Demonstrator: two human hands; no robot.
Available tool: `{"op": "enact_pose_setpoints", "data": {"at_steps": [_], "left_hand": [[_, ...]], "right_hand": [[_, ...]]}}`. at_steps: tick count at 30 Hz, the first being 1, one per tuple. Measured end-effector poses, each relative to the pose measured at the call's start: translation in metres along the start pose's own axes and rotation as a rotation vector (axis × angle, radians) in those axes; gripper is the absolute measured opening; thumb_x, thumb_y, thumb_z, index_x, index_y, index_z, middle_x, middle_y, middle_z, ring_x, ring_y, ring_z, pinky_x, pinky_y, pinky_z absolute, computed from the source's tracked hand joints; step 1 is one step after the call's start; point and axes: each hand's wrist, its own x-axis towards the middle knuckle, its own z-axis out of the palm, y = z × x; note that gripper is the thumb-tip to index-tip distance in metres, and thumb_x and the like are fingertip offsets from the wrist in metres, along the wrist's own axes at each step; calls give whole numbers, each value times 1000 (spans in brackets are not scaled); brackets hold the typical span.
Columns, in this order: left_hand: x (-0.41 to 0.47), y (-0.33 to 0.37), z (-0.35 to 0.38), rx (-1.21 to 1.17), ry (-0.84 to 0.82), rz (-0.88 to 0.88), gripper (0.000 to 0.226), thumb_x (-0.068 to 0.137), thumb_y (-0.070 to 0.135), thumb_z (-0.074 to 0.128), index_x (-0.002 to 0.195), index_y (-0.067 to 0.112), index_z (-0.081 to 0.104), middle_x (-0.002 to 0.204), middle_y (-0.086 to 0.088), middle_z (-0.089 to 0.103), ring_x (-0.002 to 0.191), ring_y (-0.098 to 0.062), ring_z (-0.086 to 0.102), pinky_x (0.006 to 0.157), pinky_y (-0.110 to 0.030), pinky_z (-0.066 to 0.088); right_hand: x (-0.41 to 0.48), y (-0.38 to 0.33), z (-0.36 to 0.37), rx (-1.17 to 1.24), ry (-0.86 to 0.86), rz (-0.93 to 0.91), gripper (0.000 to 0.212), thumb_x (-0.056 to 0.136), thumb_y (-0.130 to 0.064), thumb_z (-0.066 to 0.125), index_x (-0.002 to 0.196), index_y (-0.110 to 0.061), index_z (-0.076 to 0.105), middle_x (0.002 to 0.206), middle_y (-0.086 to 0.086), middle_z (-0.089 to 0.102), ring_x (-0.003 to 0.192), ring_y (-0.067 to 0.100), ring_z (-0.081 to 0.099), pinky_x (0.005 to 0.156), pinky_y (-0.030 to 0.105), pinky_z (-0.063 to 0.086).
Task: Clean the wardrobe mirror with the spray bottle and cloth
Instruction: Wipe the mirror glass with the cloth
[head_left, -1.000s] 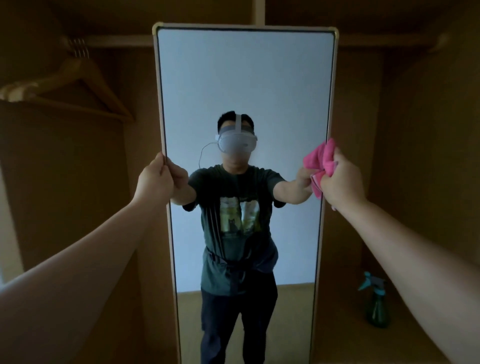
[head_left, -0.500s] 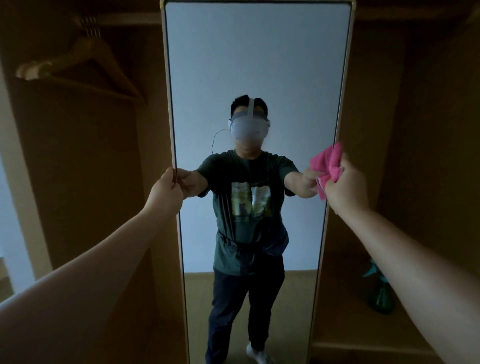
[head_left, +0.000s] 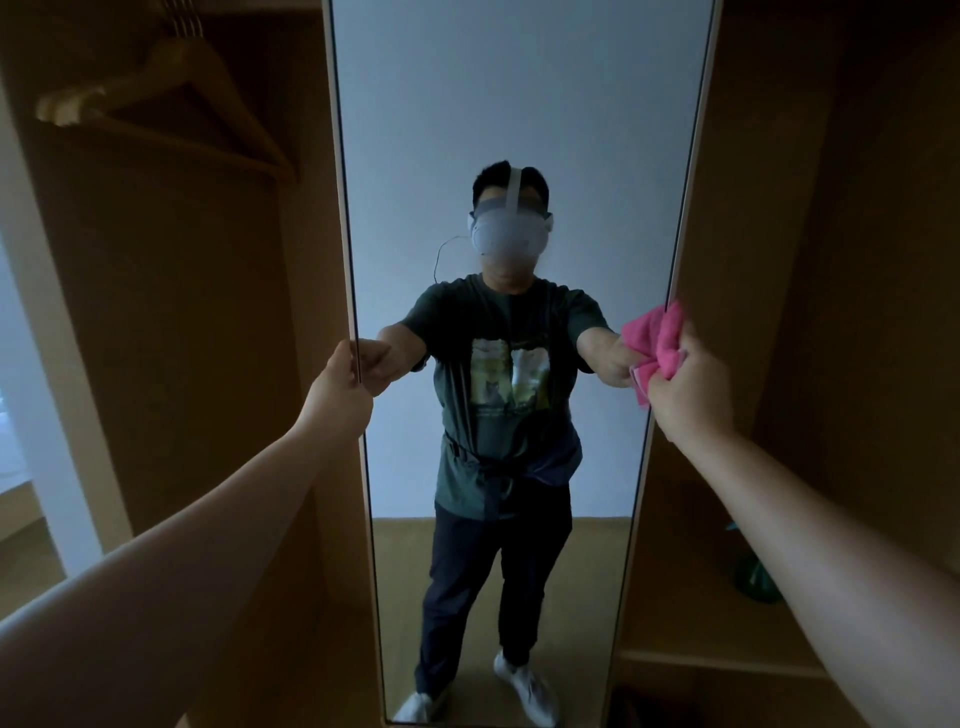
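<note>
A tall wardrobe mirror (head_left: 519, 104) in a pale frame stands upright straight ahead and reflects me. My left hand (head_left: 340, 392) grips the mirror's left edge at mid height. My right hand (head_left: 688, 389) is closed on a crumpled pink cloth (head_left: 655, 343) pressed against the mirror's right edge. The green spray bottle (head_left: 756, 577) stands on the wardrobe shelf at lower right, mostly hidden behind my right forearm.
Wooden wardrobe walls close in on both sides. A wooden hanger (head_left: 166, 93) hangs from the rail at upper left. A low shelf ledge (head_left: 717, 667) runs along the bottom right. A bright opening (head_left: 21, 415) shows at the far left.
The view has tilted down and come closer, so the mirror's top edge is out of sight. Both hands have slid lower along the mirror's edges, still holding the frame and the cloth.
</note>
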Motion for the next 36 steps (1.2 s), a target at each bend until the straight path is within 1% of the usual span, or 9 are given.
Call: {"op": "enact_pose_setpoints", "data": {"at_steps": [3, 7, 16, 19, 22, 25, 28, 31, 36], "left_hand": [[2, -9, 5, 9, -45, -35, 32, 86, -14, 41, 115, -10, 52, 107, -28, 62, 106, -37, 62, 94, -49, 51], [-5, -26, 10, 57, -82, -31, 42, 82, -12, 40, 118, 5, 54, 110, -10, 65, 108, -21, 63, 89, -44, 55], [-20, -69, 22, -8, -187, -43, 48, 84, -13, 43, 121, 16, 51, 123, -3, 60, 116, -21, 59, 88, -48, 55], [-26, -77, 26, -41, -196, -90, 61, 85, -10, 44, 129, 32, 50, 128, 14, 60, 119, -8, 57, 80, -29, 57], [-33, -77, 30, -62, -177, -85, 73, 81, -14, 43, 127, 42, 50, 126, 18, 60, 124, -4, 51, 75, -13, 45], [-38, -82, 32, -73, -180, -53, 77, 76, -19, 38, 125, 40, 51, 126, 12, 60, 123, -7, 51, 84, -20, 41], [-41, -89, 34, -38, -185, -97, 71, 76, -15, 37, 129, 32, 48, 128, 6, 59, 114, -12, 58, 78, -25, 49], [-45, -94, 35, 2, -188, -120, 64, 80, -12, 38, 129, 28, 46, 124, 2, 59, 108, -17, 61, 84, -38, 54], [-54, -97, 39, -15, -223, -17, 72, 67, -18, 31, 123, 24, 48, 116, 3, 58, 116, -17, 52, 90, -32, 46]], "right_hand": [[-6, 5, 3, 10, -14, 18, 59, 87, -10, 67, 140, -13, 42, 92, 0, 63, 92, 19, 64, 82, 25, 48], [-13, 11, 7, 15, -47, 47, 62, 88, -12, 66, 143, -14, 39, 106, 12, 68, 100, 27, 65, 89, 36, 54], [-43, 21, 17, 3, -84, 123, 63, 88, -12, 65, 145, -12, 37, 112, 13, 66, 107, 29, 63, 93, 36, 51], [-55, 25, 21, 6, -92, 169, 62, 87, -11, 65, 144, -11, 39, 114, 14, 65, 108, 29, 62, 94, 36, 51], [-62, 28, 23, 10, -83, 183, 57, 88, -10, 65, 140, -11, 42, 109, 10, 65, 103, 25, 63, 89, 32, 50], [-69, 29, 27, 7, -71, 194, 45, 87, -6, 65, 130, -9, 49, 99, 8, 65, 96, 27, 64, 80, 28, 47], [-75, 32, 30, -19, -71, 204, 31, 86, -7, 66, 115, -8, 54, 88, 2, 60, 90, 27, 64, 78, 29, 49], [-81, 38, 34, -25, -76, 207, 29, 86, -6, 66, 112, -8, 55, 87, 0, 60, 86, 23, 63, 77, 27, 48], [-95, 47, 40, -14, -101, 228, 40, 86, -11, 67, 123, -9, 54, 90, 0, 62, 85, 18, 59, 77, 27, 47]]}}
